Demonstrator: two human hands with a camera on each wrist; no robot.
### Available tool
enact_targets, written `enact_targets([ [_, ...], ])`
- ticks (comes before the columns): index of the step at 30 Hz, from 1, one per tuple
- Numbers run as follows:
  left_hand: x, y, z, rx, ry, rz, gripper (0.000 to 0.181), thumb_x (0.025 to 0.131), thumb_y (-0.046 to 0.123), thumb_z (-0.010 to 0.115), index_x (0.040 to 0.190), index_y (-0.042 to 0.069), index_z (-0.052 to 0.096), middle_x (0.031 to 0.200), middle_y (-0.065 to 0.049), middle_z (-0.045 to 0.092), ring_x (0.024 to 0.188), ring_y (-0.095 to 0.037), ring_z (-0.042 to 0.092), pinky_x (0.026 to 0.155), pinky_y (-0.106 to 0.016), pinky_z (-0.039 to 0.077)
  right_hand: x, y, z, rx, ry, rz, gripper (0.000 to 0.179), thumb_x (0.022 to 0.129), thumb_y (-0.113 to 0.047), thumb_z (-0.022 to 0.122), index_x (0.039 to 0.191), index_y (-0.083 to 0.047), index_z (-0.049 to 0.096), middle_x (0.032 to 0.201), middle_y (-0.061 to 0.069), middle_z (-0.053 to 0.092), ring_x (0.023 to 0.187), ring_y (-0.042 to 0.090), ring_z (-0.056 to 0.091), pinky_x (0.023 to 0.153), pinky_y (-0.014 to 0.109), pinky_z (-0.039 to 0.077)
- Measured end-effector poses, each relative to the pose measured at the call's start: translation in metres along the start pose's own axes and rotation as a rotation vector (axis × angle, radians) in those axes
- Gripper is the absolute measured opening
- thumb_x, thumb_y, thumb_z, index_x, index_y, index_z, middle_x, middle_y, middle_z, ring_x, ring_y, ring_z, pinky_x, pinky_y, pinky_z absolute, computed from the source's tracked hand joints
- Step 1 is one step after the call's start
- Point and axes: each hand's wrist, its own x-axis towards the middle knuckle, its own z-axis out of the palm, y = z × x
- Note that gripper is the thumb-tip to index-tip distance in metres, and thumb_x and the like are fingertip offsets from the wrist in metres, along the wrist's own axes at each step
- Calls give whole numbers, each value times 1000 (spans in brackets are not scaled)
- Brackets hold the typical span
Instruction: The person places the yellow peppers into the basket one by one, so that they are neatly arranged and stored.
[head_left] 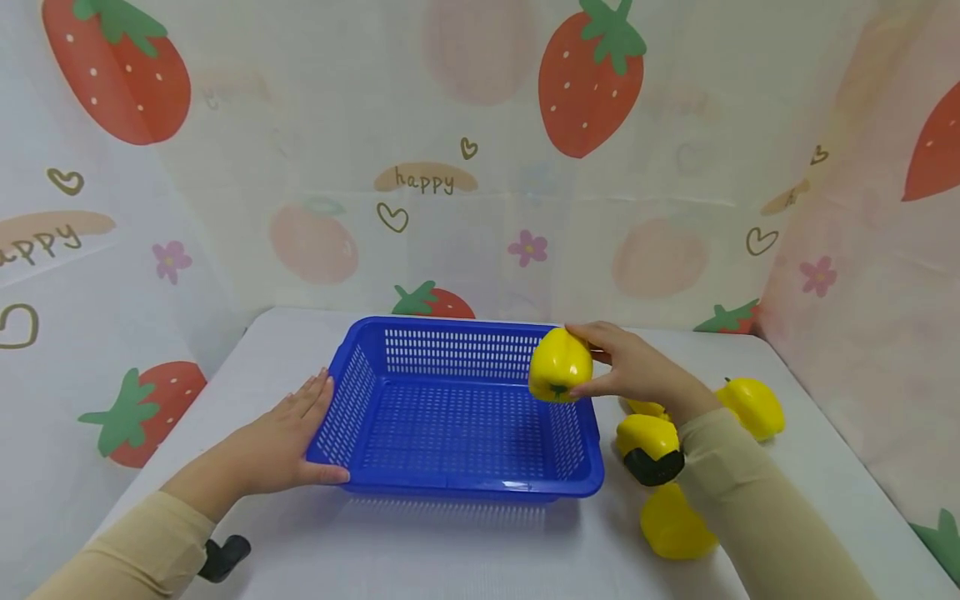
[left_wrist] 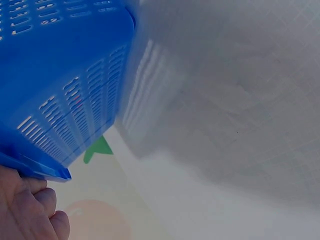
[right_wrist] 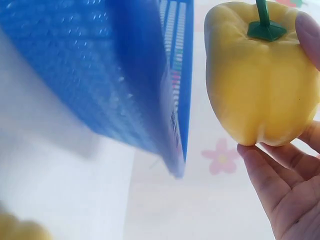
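Note:
A blue perforated basket stands on the white table. At its left front corner the left hand grips the rim, fingers along the left side and thumb at the front. The left wrist view shows bent fingers against the basket's rim. Thumb and fingers of the right hand pinch a glossy yellow bell pepper above the basket's right side. From the right wrist view, the pepper has a green stem; the fingertips touch its lower end. Nothing lies in the basket's visible floor.
Right of the basket, several more yellow vegetables lie on the table, among them one under the forearm, one near the front and one farther right. A strawberry-print cloth surrounds the table. Dark wrist gear shows below the left sleeve.

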Motion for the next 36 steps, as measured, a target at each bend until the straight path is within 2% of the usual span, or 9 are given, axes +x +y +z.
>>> enact_targets([
  [7, 0, 0, -1, 0, -5, 6, 121, 66, 76, 54, 145, -2, 4, 152, -19, 3, 139, -35, 5, 107, -55, 16, 24, -10, 13, 7, -32, -40, 89, 71, -35, 78, 142, -9, 32, 134, 7, 41, 119, 22, 44, 100, 36, 38],
  [12, 0, 0, -2, 0, -6, 4, 121, 67, 75, 54, 145, -2, 4, 152, -19, 3, 139, -35, 5, 107, -55, 15, 41, -20, 21, -44, -41, -88, 88, 70, -34, 79, 141, -7, 35, 129, 6, 45, 114, 19, 47, 98, 33, 41],
  [18, -1, 0, -3, -1, 2, 12, 123, 65, 79, 51, 145, -2, 5, 152, -19, 4, 138, -36, 6, 107, -55, 16, 56, -33, 32, -77, -62, -76, 87, 69, -39, 79, 140, -12, 37, 127, 2, 47, 110, 18, 48, 97, 35, 42],
  [29, -1, -2, 1, -2, 2, 4, 124, 65, 81, 49, 145, -2, 4, 152, -18, 2, 139, -35, 5, 108, -54, 15, 82, -46, 56, -86, -112, -55, 85, 69, -41, 77, 140, -18, 37, 127, -3, 46, 109, 14, 47, 93, 29, 44],
  [36, -1, -1, -1, 15, 16, 13, 124, 64, 82, 46, 145, -2, 5, 152, -19, 3, 139, -35, 6, 108, -54, 16, 96, -48, 74, -89, -178, -40, 88, 69, -39, 78, 141, -13, 35, 131, -2, 45, 112, 14, 47, 95, 28, 43],
])
